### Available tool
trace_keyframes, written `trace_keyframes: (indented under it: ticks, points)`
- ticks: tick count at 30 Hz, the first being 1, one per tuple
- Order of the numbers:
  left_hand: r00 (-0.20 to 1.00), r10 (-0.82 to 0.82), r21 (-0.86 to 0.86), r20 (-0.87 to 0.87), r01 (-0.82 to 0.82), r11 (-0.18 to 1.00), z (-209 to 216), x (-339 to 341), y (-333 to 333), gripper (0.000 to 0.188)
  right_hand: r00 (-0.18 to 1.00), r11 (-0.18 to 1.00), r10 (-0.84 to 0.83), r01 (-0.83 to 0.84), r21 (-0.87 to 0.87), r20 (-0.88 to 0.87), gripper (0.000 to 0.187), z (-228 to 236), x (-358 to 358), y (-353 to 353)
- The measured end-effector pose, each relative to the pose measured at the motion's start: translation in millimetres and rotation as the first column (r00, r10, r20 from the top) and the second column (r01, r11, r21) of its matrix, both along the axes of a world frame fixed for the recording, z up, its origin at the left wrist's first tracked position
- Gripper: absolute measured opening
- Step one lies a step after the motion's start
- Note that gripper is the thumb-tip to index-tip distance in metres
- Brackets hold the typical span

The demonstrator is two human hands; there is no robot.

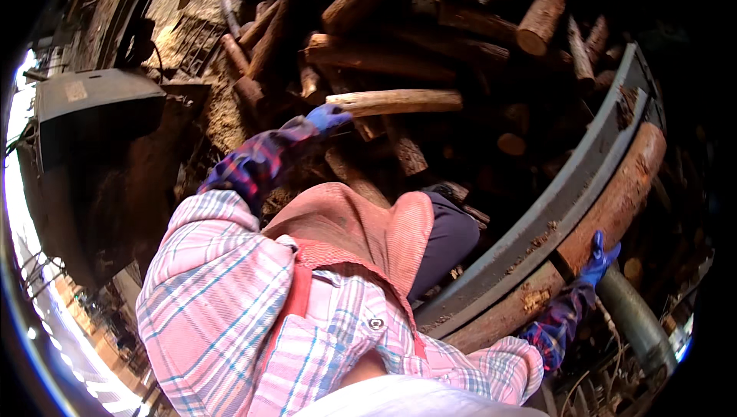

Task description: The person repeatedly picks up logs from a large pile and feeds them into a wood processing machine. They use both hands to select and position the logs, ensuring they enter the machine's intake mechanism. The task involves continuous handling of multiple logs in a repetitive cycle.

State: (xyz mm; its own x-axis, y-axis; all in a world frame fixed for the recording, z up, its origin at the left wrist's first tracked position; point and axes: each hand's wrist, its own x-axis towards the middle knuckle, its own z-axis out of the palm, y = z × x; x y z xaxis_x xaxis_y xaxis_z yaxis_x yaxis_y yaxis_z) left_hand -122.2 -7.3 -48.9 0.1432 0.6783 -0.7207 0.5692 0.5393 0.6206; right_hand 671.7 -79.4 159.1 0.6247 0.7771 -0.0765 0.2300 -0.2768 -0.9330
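pale log [403,100] touches the gloved left hand [328,117]

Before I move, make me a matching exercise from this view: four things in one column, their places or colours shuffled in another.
Column one:
1. left hand
2. apron
3. right hand
4. metal rail

Column two:
A. at a thick log
B. grey
C. at the left end of a pale log
D. reddish-orange

Pairs: 1-C, 2-D, 3-A, 4-B
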Motion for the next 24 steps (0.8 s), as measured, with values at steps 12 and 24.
trace_keyframes:
  ticks: [12,24]
  points:
    - [0.966,0.252,-0.032,0.054,-0.25,0.968,-100,-96,113,0.044,-0.186,0.946,0.221,0.282,-0.163,0.957,0.076,26,-147,5]
    - [0.842,0.539,0.464,0.035,-0.491,0.737,-231,-175,309,0.057,0.712,0.428,0.661,-0.617,-0.661,-0.237,0.054,-316,-551,245]
